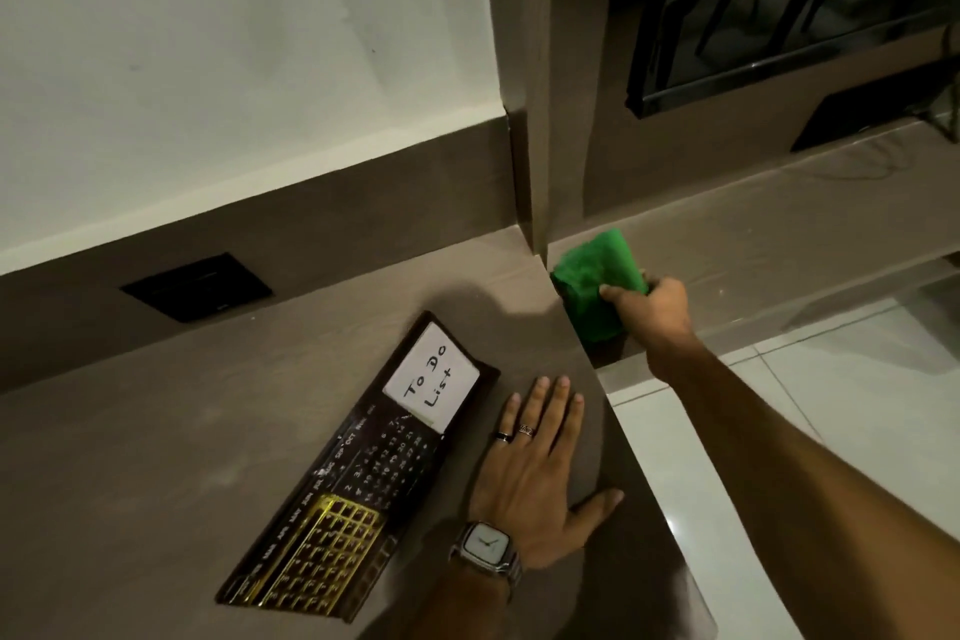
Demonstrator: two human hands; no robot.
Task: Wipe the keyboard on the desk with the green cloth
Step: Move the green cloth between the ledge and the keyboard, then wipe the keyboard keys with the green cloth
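Observation:
A black keyboard (332, 525) with gold-lit keys lies slanted on the brown desk (156, 457), on a dark mat that also carries a white "To Do List" card (431, 382). My left hand (535, 473), with two rings and a wristwatch, rests flat and open on the desk just right of the keyboard. My right hand (649, 312) reaches past the desk's right edge and grips a folded green cloth (592, 281) on the lower shelf beside the desk.
A black socket plate (197, 286) is set in the back panel. A vertical brown post (540, 83) stands at the desk's far right corner. A dark screen (779, 5) hangs at upper right. White floor tiles (831, 405) lie to the right.

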